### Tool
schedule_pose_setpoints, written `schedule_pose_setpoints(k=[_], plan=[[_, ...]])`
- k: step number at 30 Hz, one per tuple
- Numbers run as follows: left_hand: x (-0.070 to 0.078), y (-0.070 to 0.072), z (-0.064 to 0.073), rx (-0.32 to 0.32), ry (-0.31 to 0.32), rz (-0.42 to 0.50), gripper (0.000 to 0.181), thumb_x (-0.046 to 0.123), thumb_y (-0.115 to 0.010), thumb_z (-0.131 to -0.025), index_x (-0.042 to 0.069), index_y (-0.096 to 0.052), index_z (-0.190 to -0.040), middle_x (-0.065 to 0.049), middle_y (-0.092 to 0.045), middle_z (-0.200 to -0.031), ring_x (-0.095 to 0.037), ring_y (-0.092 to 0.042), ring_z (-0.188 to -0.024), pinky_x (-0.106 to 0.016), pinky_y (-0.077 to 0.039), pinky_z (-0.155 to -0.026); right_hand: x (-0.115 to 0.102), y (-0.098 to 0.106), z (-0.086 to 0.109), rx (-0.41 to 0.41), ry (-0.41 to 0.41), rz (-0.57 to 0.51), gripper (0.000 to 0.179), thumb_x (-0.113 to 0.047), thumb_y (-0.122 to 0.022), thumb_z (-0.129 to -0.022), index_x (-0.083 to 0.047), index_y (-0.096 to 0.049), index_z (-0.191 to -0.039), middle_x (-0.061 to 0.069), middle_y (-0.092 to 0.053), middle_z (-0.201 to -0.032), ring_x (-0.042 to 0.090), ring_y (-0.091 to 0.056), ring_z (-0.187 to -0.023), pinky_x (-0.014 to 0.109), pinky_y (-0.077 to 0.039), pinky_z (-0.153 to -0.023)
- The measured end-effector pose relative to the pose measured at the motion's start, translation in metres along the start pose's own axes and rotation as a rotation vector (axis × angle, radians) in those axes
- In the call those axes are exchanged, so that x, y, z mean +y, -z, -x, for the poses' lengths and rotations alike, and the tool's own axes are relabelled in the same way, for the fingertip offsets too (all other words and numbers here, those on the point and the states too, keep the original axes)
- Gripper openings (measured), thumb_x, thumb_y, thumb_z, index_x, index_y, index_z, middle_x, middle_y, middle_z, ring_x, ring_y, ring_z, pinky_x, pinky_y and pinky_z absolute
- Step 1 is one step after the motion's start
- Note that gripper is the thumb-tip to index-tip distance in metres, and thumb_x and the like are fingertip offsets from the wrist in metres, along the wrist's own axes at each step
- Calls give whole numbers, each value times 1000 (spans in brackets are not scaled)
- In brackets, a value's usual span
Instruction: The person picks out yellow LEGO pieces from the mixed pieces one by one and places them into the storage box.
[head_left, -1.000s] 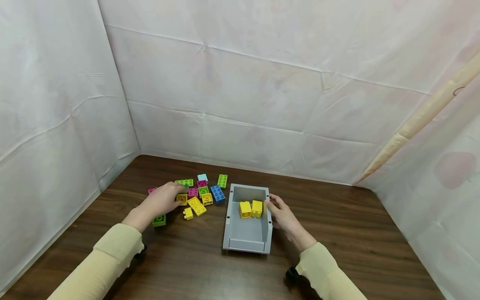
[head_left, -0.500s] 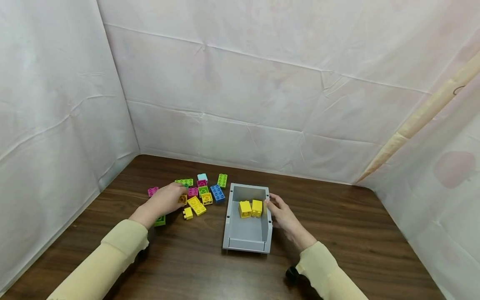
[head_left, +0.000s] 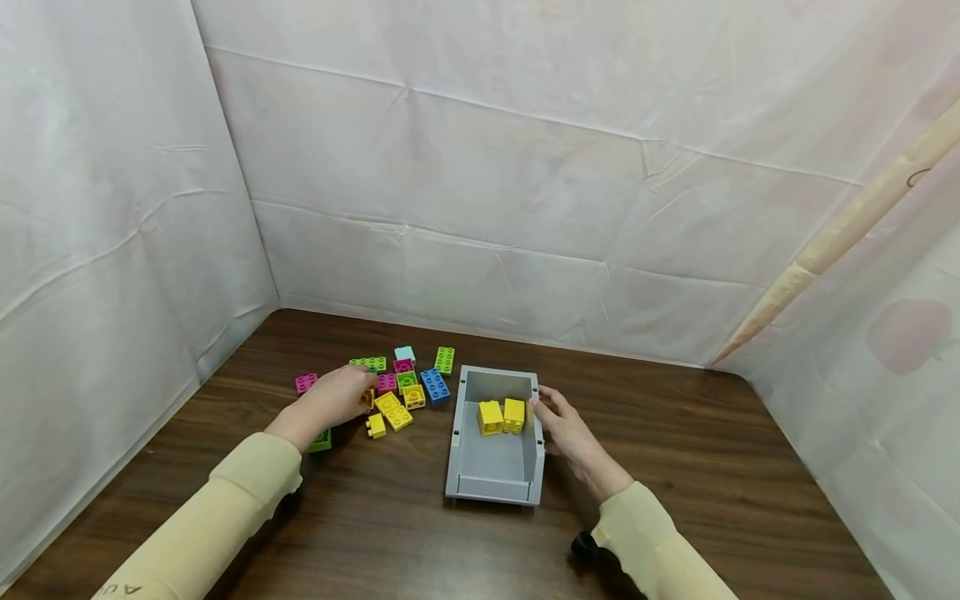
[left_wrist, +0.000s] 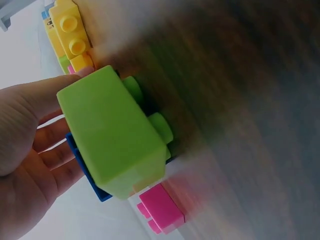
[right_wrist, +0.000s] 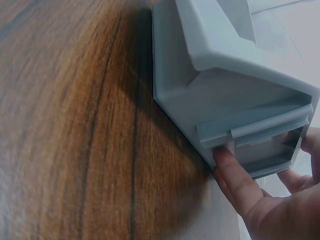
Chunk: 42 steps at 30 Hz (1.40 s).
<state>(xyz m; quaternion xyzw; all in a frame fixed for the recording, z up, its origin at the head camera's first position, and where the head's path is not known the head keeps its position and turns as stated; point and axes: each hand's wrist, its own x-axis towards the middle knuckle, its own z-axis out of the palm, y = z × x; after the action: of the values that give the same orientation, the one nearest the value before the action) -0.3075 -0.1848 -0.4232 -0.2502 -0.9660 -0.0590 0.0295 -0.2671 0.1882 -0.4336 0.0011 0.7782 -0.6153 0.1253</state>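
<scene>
My left hand (head_left: 335,398) reaches into the loose toy building bricks, fingers curled down at a yellow brick (head_left: 367,398) that they partly cover. In the left wrist view the thumb tip meets a yellow brick (left_wrist: 82,62), while a large green brick (left_wrist: 110,127) in front hides most of the fingertips. My right hand (head_left: 567,432) holds the right wall of a grey bin (head_left: 495,490), thumb at the rim and fingers against the outer side (right_wrist: 250,95). Two yellow bricks (head_left: 491,418) lie inside the bin.
Around the left hand lie a blue brick (head_left: 435,386), pink bricks (head_left: 306,382), lime bricks (head_left: 445,360), a pale blue brick (head_left: 404,354) and more yellow ones (head_left: 394,411). A white cloth (head_left: 450,208) hangs behind the dark wooden table (head_left: 675,433).
The left hand has shifted slightly right, covering more of the yellow brick and uncovering a pink brick behind it. Right hand and bin have stayed in place.
</scene>
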Motion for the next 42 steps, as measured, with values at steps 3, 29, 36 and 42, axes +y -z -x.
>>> schedule_pose_setpoints(k=[3, 29, 36, 42], plan=[[1, 1, 0, 2, 3, -2, 23, 11, -77, -76, 4, -69, -96, -7, -65, -88, -17, -61, -76, -36, -55, -70, 0, 0, 0, 3, 0, -1, 50, -35, -45, -100, -14, -32, -144, 18, -37, -142, 36, -50, -118, 50, -52, -82], [12, 16, 6, 7, -11, -55, 21, 14, -77, -78, 5, -70, -96, -6, -66, -86, -19, -63, -78, -35, -55, -69, -3, -2, 1, 6, -12, 11, 50, -34, -45, -100, -14, -32, -144, 18, -36, -143, 39, -48, -120, 50, -52, -83], [17, 28, 9, 25, -20, -77, 26, 13, -79, -76, 4, -71, -99, -9, -66, -92, -23, -64, -85, -35, -56, -73, -4, -2, 2, 18, -14, 6, 49, -33, -46, -100, -15, -34, -144, 17, -37, -142, 37, -49, -119, 50, -53, -81], [20, 38, 8, 53, -35, -90, 22, 11, -79, -75, 4, -71, -94, -8, -64, -89, -22, -62, -83, -34, -56, -71, -2, -1, 1, 27, -14, -4, 49, -33, -46, -99, -16, -34, -143, 16, -38, -143, 36, -50, -118, 47, -53, -80]])
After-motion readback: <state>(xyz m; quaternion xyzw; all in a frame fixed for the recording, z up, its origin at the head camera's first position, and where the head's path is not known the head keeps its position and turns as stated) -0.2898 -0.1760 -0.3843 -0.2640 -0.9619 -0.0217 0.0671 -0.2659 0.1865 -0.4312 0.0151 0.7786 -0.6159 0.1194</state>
